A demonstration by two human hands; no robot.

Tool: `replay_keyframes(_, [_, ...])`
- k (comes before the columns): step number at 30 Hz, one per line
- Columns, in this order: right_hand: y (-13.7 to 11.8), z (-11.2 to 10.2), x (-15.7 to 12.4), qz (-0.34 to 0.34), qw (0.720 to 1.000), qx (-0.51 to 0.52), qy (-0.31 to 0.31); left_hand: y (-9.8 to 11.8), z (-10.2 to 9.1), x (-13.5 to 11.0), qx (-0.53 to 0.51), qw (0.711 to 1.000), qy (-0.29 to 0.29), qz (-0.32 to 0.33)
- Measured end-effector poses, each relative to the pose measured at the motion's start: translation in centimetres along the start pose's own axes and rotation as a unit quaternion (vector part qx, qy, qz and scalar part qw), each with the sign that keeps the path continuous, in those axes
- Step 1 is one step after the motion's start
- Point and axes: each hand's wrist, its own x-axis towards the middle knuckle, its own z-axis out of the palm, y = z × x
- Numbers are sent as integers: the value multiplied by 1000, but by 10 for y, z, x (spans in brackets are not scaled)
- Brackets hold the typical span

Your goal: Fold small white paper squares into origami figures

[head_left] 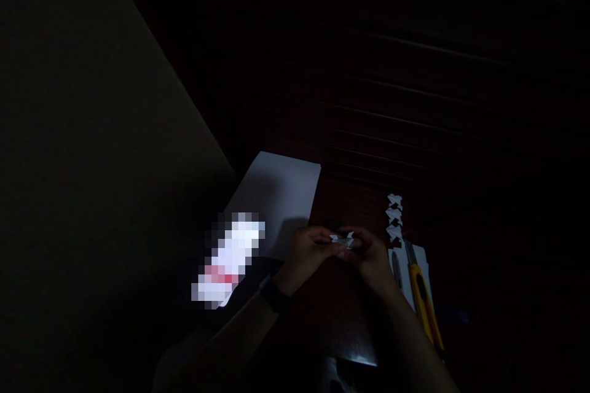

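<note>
Between both hands is a small white folded paper figure (342, 241) with pointed corners sticking out. My left hand (308, 253), with a dark band on its wrist, pinches the figure's left side. My right hand (371, 258) has its fingers closed on the right side. Fine folds are hard to make out in the dim light. Right of my hands, several similar folded paper figures (394, 218) lie in a column on the dark table.
White paper sheets (288, 187) lie behind my left hand. A lit, pixelated screen (230, 258) is left of it. On the right, a yellow utility knife (421, 295) and a pen-like tool (397, 270) rest on white paper (419, 255). A pale wall (92, 104) rises at left.
</note>
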Motion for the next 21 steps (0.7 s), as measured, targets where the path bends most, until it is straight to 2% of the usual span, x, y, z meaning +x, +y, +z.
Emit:
replay_keyframes(8, [2,-2,0,1,1000,7,4,-4,0,-1,1,1000,-20,14])
replay_keyframes(14, [-2,2,0,26,999,32,-1,-4,2,-1,-35,999,-25,-1])
replay_keyframes(21, [1,3,0,47,999,18,-16,-6,0,-2,-20,1000,-21,7])
